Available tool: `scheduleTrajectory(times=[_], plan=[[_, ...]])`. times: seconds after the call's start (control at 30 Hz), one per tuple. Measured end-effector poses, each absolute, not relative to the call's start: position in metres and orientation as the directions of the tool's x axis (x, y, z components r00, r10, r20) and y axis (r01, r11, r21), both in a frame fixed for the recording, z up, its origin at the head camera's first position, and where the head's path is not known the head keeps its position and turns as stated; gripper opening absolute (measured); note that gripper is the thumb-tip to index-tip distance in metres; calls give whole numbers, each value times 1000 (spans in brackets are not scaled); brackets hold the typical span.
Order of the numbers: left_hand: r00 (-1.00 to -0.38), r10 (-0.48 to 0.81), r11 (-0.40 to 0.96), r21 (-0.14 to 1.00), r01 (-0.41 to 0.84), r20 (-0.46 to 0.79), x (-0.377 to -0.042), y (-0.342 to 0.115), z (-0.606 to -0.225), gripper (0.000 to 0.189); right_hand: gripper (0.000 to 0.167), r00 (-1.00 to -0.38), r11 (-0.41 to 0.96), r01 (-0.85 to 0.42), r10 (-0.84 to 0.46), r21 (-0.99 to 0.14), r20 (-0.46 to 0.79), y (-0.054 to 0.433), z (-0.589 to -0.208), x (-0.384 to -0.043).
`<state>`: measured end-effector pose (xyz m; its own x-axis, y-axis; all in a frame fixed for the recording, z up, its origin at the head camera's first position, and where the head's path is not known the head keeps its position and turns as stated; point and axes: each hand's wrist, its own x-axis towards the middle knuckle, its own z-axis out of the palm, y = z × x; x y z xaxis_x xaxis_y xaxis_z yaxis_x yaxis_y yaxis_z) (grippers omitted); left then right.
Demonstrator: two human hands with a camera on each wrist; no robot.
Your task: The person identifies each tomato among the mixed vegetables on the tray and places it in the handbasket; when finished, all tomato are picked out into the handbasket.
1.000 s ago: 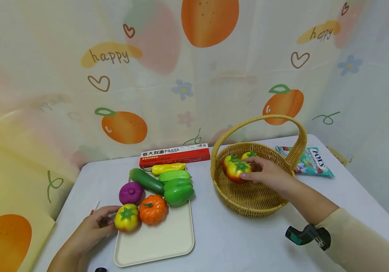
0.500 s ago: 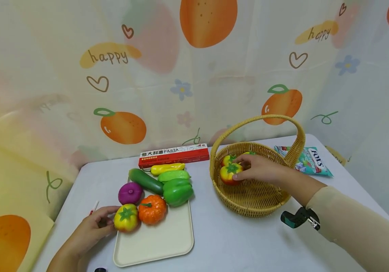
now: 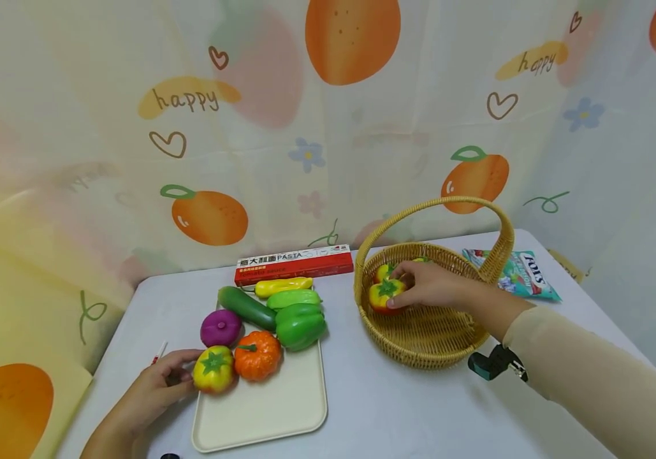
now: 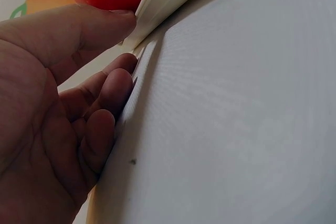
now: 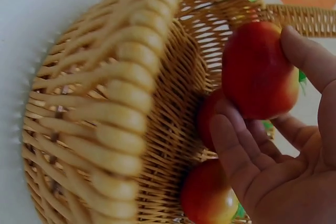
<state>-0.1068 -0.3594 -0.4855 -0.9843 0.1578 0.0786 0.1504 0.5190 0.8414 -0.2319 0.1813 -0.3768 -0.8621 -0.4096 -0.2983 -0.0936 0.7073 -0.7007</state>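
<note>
I report from the head view that the right hand [image 3: 431,287] grips a basket tomato [image 3: 384,298] between thumb and fingers; this item sits inside the wicker basket [image 3: 416,358], toward its left side; I note a glossy skin, yellow at the crown, deep red underneath, with a green star-shaped calyx; the right wrist view shows two more tomatoes [image 5: 207,195] beside it, likewise red below. The left hand [image 3: 158,382] lies relaxed, fingers loosely bent, alongside a yellow-and-red tray tomato [image 3: 213,370] on the cream tray [image 3: 267,414]; I see its thumb at the tray's rim. As to markings, the red-and-white box [image 3: 294,266] at the back of the worktop [image 3: 373,408] reads "PASTA" and "tomato sauce", with Chinese characters; the teal packet [image 3: 525,274] right of the basket bears bold white lettering ending apparently in "OYS", its first letter unclear to me; the backdrop cloth [image 3: 385,172] reads "happy" in two places.
</note>
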Motion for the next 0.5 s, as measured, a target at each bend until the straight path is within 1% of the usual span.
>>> scheduleTrajectory(times=[0.13, 0.33, 0.5], plan=[[-983, 160, 505, 849, 155, 85, -108, -358, -485, 44, 69, -873, 727, -120, -401, -676, -277, 179, -381, -229], [-982, 168, 498, 853, 158, 84, -108, -359, -484, 44, 68, -868, 743, -171, -424, -647, -257, 174, -389, -225], [-979, 177, 496, 850, 177, 101, -107, -359, -485, 44, 68, -880, 767, -186, -409, -615, -243, 169, -389, -222]])
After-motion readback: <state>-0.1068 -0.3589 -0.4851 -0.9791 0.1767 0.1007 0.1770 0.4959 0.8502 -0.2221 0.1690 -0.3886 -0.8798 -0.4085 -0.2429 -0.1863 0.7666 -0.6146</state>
